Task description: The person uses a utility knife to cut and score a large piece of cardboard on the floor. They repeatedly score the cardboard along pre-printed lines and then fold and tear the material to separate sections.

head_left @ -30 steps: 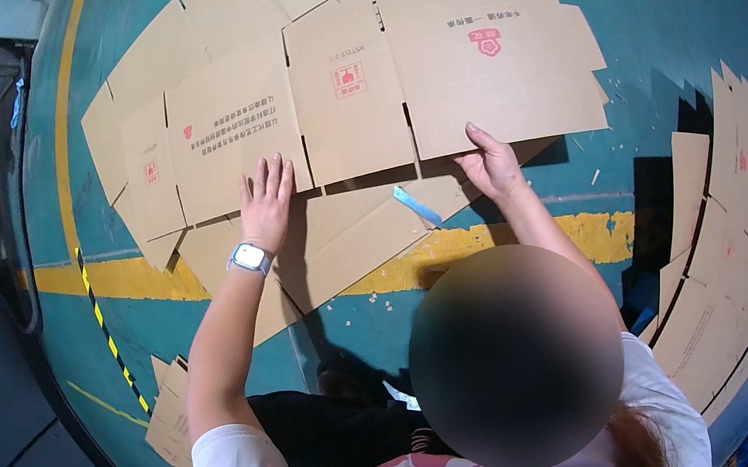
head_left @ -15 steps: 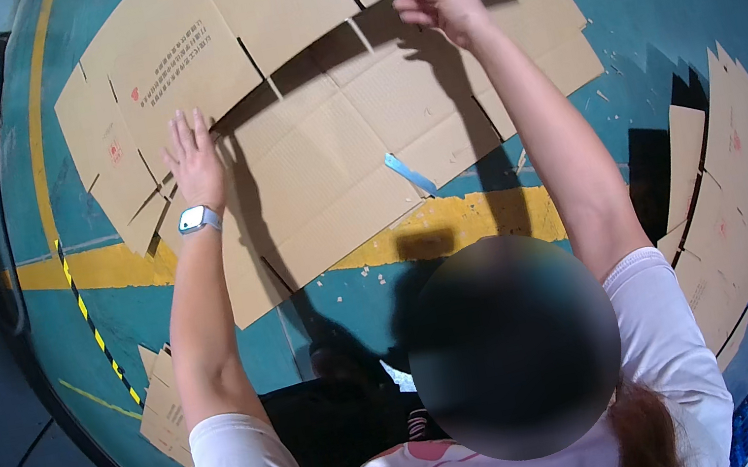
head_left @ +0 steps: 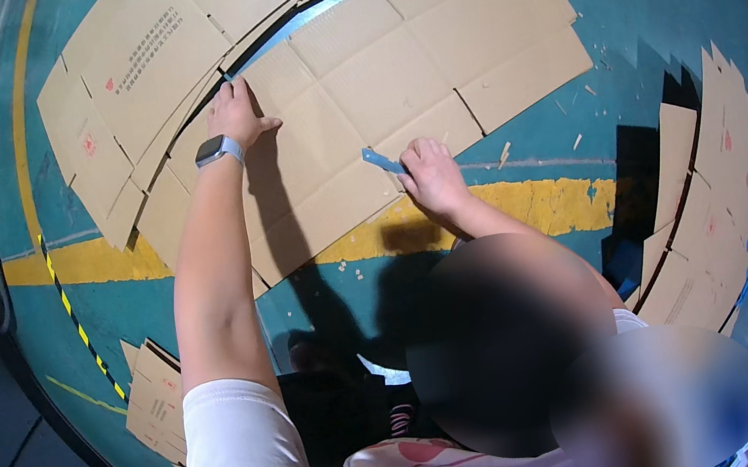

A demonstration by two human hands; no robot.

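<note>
A large flattened cardboard box point(head_left: 350, 98) lies on the floor in front of me, creased and slotted, its plain side up. My left hand point(head_left: 239, 117), with a watch on its wrist, grips the far left edge; its fingers bend over the edge and its thumb stretches across the board. At the near edge my right hand point(head_left: 434, 175) holds the board with curled fingers, right beside a blue strip point(head_left: 383, 161). Beyond lies a stack of printed flattened boxes point(head_left: 152, 52), its near edge overlapping the left part of the plain one. The right-hand fingertips are partly hidden.
More flattened boxes point(head_left: 711, 214) stand at the right, and a smaller bunch point(head_left: 156, 407) is at the lower left. A yellow floor line point(head_left: 539, 204) runs beneath. Cardboard scraps point(head_left: 505, 153) litter the green floor. A dark cabinet point(head_left: 13, 397) is at far left.
The raised printed box has gone down onto the far stack, uncovering more of the plain box. My right hand has come back from its far side to the near edge; my left has moved right.
</note>
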